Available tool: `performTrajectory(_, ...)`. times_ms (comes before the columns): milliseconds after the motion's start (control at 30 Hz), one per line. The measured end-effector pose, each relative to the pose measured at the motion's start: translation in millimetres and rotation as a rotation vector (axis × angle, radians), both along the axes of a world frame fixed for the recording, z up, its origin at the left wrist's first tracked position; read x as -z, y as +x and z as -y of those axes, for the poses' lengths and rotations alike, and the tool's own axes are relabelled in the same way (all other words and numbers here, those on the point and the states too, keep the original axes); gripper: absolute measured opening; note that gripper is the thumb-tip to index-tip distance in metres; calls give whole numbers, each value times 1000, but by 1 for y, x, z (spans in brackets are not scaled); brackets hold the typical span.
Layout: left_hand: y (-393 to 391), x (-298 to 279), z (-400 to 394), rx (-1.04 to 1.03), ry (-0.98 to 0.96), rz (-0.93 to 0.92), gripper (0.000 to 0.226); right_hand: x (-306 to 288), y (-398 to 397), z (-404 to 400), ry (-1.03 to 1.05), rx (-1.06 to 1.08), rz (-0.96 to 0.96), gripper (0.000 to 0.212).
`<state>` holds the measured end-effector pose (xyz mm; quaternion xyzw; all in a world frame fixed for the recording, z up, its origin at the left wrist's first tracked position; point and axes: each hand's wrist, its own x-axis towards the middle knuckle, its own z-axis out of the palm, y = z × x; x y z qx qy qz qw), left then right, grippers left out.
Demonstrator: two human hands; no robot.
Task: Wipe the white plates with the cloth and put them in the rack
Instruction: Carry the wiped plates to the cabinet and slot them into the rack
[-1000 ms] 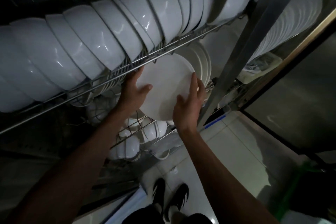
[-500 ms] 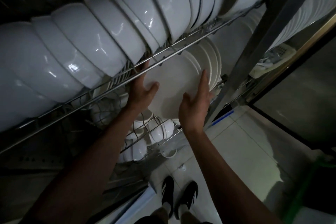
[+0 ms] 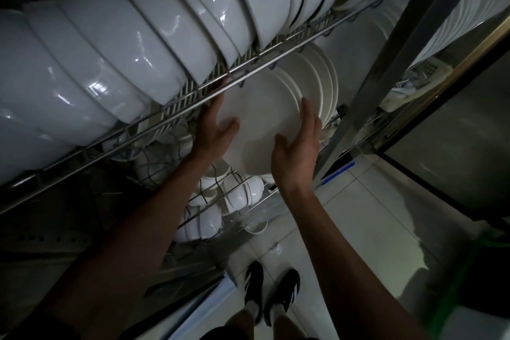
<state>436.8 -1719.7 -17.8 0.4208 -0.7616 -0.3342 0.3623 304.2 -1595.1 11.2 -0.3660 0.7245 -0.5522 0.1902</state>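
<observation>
I hold a round white plate (image 3: 259, 119) upright with both hands, just below the wire rail of the upper shelf (image 3: 276, 62). My left hand (image 3: 214, 132) grips its left rim, thumb on the front face and fingers hidden behind it. My right hand (image 3: 298, 152) holds the right rim, with the thumb on the face and the fingers straight along the edge. The plate's right edge meets a row of standing white plates (image 3: 327, 83) on the middle shelf of the rack. No cloth is in view.
Several white bowls (image 3: 143, 44) fill the upper shelf. Small cups (image 3: 242, 196) sit in a wire basket on the lower shelf. A metal rack post (image 3: 386, 69) stands at right, with more stacked plates (image 3: 455, 25) beyond it. My shoes (image 3: 271, 295) are on the tiled floor.
Both hands have carried the plate up and to the right, deeper under the upper shelf and against the standing plates. The grip looks the same.
</observation>
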Motion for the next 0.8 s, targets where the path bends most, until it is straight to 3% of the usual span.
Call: performTrajectory(800,6,10,0,-46,-98,70,90,-1,-8,-1,-101,-139,72,64)
